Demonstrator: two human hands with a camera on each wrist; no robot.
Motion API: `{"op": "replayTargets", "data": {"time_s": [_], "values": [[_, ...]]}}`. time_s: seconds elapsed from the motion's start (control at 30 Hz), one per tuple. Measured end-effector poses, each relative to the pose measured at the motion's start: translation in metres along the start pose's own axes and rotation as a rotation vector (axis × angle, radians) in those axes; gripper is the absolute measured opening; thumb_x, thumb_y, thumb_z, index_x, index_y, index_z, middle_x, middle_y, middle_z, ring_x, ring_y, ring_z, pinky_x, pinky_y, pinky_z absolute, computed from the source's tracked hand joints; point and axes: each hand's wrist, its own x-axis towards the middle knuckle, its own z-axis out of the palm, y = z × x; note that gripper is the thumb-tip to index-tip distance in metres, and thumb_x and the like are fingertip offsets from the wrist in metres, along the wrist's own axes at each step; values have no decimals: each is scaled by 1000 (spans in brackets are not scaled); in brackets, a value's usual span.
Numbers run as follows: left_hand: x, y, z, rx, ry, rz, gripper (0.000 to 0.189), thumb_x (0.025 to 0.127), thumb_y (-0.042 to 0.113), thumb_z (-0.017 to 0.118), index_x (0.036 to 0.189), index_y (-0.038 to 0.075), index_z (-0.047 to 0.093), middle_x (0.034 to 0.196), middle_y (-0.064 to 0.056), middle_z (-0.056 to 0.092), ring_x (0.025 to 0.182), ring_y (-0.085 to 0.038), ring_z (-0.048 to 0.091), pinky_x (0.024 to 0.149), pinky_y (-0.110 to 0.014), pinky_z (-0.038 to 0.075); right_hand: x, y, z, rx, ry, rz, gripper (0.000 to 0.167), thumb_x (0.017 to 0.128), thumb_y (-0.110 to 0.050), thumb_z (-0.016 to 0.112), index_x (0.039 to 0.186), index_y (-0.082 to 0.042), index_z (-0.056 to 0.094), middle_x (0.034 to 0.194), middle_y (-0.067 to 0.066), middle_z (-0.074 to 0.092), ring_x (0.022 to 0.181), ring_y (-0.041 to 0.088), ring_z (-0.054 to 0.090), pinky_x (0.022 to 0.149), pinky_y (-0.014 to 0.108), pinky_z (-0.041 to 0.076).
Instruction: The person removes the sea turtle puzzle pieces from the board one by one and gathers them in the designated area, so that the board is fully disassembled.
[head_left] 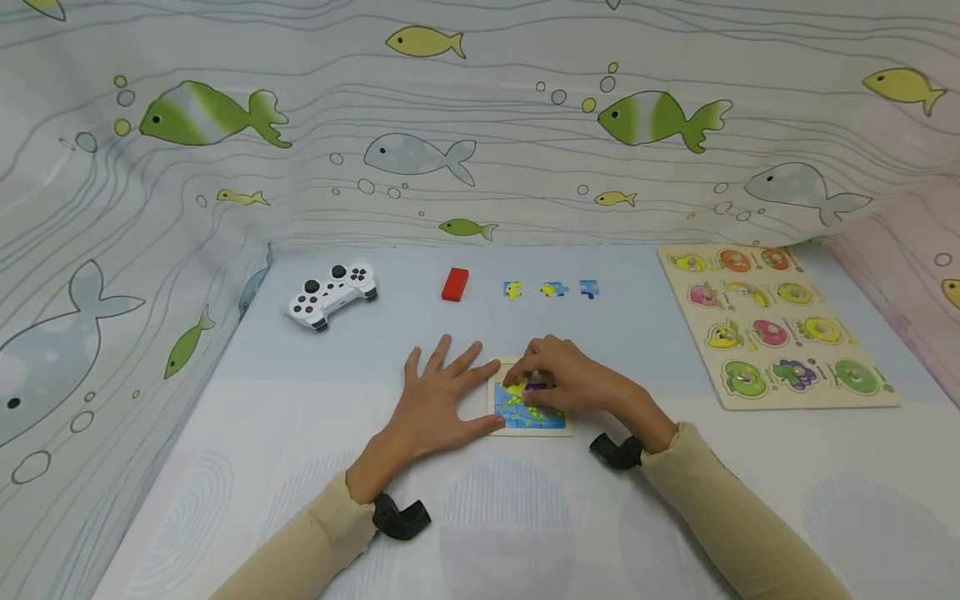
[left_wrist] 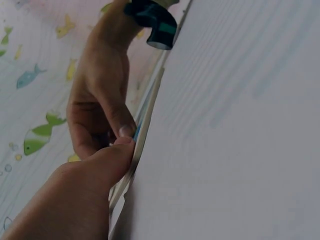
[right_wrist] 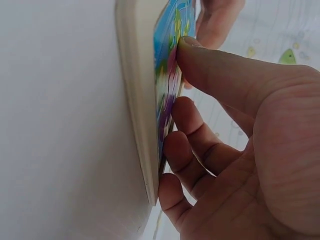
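A small jigsaw puzzle [head_left: 555,431] in a pale wooden frame lies on the table, its picture mostly blue with green, yellow and purple. My left hand [head_left: 435,406] is spread flat at its left side, thumb and index finger at the frame's edge. Over the picture bends my right hand [head_left: 572,377], fingers curved, thumb and fingertips down at the pieces. In the right wrist view the thumb [right_wrist: 215,67] and fingertips meet the picture surface. I cannot tell whether a piece is pinched there. The left wrist view has both thumbs close together at the wooden edge [left_wrist: 145,125].
Behind the puzzle lie three loose jigsaw pieces, one yellow and blue [head_left: 513,289], a second [head_left: 553,289] and a third [head_left: 589,288]. A red block [head_left: 454,284] and a white game controller [head_left: 332,296] are to the left. A wooden fruit puzzle board [head_left: 776,329] lies at right.
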Motion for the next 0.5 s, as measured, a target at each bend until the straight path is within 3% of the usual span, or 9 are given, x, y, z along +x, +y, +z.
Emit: {"op": "replayTargets", "data": {"time_s": [0.5], "values": [[0,2,-1,-5,2,-4,76,84,74,59,151,40,47,165,3,38,157,-41,18,117,-74,7,1,-4,1,59,11,8,27,89,-15,76,115,-23,76,108,-4,66,101,16,51,87,34,41]]}}
